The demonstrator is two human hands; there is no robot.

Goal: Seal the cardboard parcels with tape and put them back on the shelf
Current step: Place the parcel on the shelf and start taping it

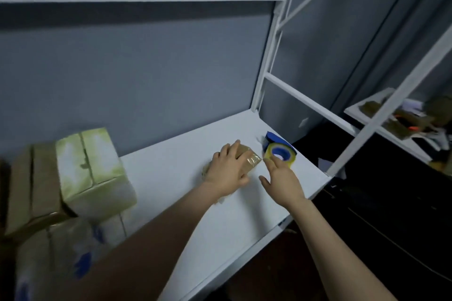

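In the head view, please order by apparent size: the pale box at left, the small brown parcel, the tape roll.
pale box, largest, though nearest the camera
small brown parcel, partly under the left hand
tape roll

Dim bluish light, motion-blurred, edges warped.

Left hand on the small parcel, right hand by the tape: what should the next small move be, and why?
Probably curl the fingers of the right hand round the tape dispenser. The left hand lies flat on the small parcel on the shelf, while the right hand is open, fingertips right at the dispenser, gripping nothing yet.
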